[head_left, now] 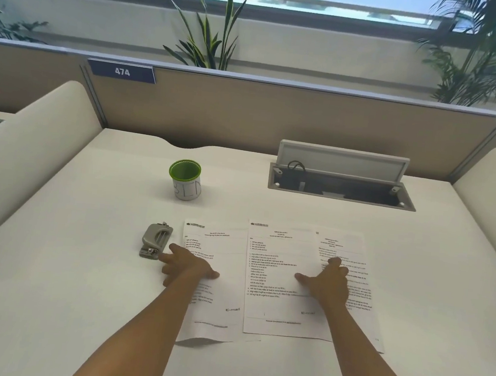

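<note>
Three printed sheets lie side by side on the white desk [79, 262]: a left sheet [222, 246], a middle sheet [279, 252] and a right sheet [361, 291] partly under the middle one. My left hand [186, 265] rests flat on the left sheet's left edge, fingers spread, fingertips close to a grey hole punch [155, 241]. My right hand [324, 280] lies on the middle and right sheets with the thumb stretched left and the fingers bent a little.
A white cup with a green rim [185, 179] stands behind the papers. An open cable tray with a raised lid [341, 179] is set into the desk at the back right. Padded dividers flank the desk; a partition labelled 474 runs behind.
</note>
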{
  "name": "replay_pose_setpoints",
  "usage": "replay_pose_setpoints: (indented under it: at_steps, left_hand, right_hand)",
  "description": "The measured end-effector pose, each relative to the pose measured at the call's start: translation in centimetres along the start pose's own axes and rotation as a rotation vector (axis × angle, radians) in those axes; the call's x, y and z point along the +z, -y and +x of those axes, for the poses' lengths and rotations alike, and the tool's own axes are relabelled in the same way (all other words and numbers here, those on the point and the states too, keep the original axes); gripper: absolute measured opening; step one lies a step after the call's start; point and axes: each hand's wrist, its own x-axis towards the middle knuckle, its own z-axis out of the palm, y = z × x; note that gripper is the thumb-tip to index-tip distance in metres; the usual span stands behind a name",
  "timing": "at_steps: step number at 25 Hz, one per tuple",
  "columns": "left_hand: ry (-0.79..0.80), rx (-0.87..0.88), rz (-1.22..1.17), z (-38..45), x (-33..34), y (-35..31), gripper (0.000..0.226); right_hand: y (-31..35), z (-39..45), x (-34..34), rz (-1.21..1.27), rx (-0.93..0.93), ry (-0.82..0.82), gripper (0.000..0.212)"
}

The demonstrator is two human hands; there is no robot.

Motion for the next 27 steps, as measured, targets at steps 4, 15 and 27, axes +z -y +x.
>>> replay_pose_setpoints:
  at_steps: [4, 15, 27]
  left_hand:
    - [0.025, 0.011, -0.055, 0.1, -0.4, 0.7, 0.12]
    - [0.206, 0.162, -0.379, 3.1, -1.6, 3.7, 0.037]
    - [0.354, 0.31, -0.436, 1.8, -1.8, 5.0, 0.041]
  right_hand:
    - [0.7, 0.3, 0.1, -0.038, 0.064, 0.012, 0.091]
    - [0.6, -0.6, 0.2, 0.162, -0.081, 0.032, 0.017]
    - [4.2, -6.7, 5.8, 0.455, -0.359, 0.137, 0.023]
